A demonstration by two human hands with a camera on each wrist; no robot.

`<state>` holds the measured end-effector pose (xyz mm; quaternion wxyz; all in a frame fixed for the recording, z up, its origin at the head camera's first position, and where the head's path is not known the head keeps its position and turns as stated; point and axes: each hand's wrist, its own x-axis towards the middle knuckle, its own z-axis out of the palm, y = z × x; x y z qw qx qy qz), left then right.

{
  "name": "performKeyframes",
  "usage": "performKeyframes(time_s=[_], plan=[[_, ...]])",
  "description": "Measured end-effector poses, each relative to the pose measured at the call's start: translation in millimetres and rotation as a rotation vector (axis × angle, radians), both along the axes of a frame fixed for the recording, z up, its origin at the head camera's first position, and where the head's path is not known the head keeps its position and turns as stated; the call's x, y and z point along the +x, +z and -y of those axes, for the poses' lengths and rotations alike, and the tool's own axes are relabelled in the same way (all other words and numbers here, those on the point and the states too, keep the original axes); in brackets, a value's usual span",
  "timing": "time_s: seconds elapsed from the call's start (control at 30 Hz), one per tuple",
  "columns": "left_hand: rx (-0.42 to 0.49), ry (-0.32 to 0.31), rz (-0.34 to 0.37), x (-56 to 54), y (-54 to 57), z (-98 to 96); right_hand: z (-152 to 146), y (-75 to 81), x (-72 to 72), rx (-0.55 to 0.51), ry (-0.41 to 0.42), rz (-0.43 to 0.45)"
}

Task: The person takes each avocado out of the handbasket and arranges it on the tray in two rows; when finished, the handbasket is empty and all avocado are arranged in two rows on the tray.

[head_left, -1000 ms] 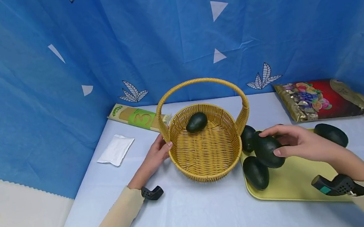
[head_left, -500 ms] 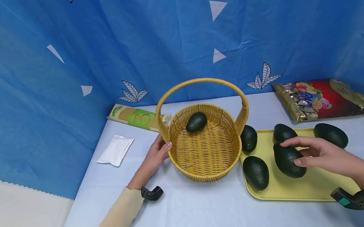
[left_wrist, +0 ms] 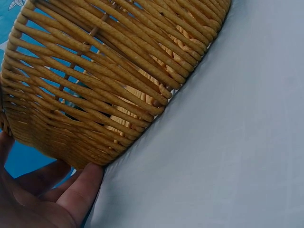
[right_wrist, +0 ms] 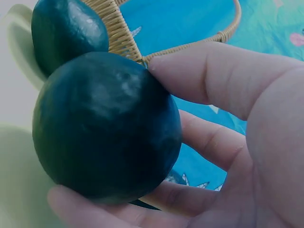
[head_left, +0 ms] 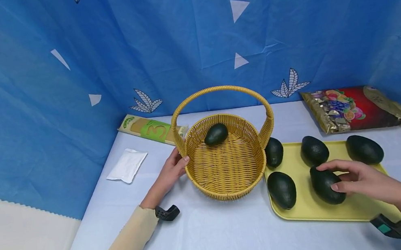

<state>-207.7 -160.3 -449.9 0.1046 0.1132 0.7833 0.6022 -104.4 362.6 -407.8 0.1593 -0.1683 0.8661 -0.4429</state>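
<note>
My right hand [head_left: 358, 179] grips a dark green avocado [head_left: 325, 188] low over the middle of the yellow tray [head_left: 316, 215]. In the right wrist view, thumb and fingers curve around the held avocado [right_wrist: 107, 128]. Around it on the tray are more avocados: one at the front left [head_left: 282, 190], one at the back left [head_left: 274, 152], one behind [head_left: 314, 150] and one at the back right [head_left: 364, 149]. A woven basket [head_left: 228, 195] with a tall handle has a single avocado [head_left: 216, 134] inside. My left hand [head_left: 170, 169] holds the basket's left side by the handle's foot.
A green and tan packet [head_left: 153, 128] lies behind the basket's left side, with a small white sachet [head_left: 127, 165] nearer. Behind the tray lies a red and gold bag [head_left: 360, 109]. A blue curtain [head_left: 192, 48] hangs along the table's back edge.
My right hand has carried the avocado rightward and toward me, from beside the basket to the middle of the tray, uncovering the avocado behind. The left hand and basket have stayed put.
</note>
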Motion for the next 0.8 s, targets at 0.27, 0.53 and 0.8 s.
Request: performKeyframes(time_s=[0.27,0.53,0.8], plan=[[-0.009,0.000,-0.010,-0.1,-0.1,-0.4,-1.2,-4.6,3.3,0.093,-0.047,0.017],[-0.014,0.002,-0.015,-0.2,-0.7,-0.4,-2.0,-3.4,6.4,0.134,-0.032,0.052],[-0.016,0.005,-0.004,2.0,3.8,-2.0,-1.1,-5.7,8.4,0.133,-0.035,-0.022]])
